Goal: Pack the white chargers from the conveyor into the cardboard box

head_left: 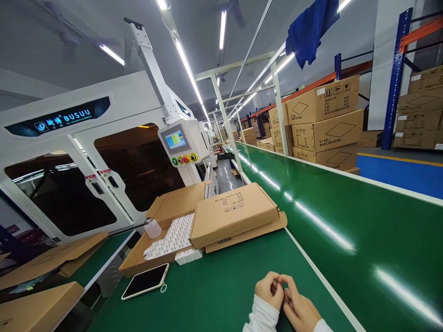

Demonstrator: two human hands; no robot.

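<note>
Both hands rest close together over the green table, near its right edge, with their fingertips touching. My left hand (269, 291) has its fingers curled, and whatever they may hold is too small to make out. My right hand (298, 304) is bent toward it, thumb and fingers brought together; its contents are hidden too. Left of them lies a phone (146, 281) with a ring on its case. Beyond, an open carton (133, 260) holds many small white pieces (175, 235), and a white block strip (188, 256) sits at its near side. A closed carton (235, 212) lies beside it.
A green conveyor (332, 221) runs along the right, with stacked cartons (325, 124) behind it. A white machine (133, 110) with a control panel (177, 139) stands at the left. Flattened cardboard (44, 260) lies at the lower left. A blue cloth (309, 34) hangs overhead.
</note>
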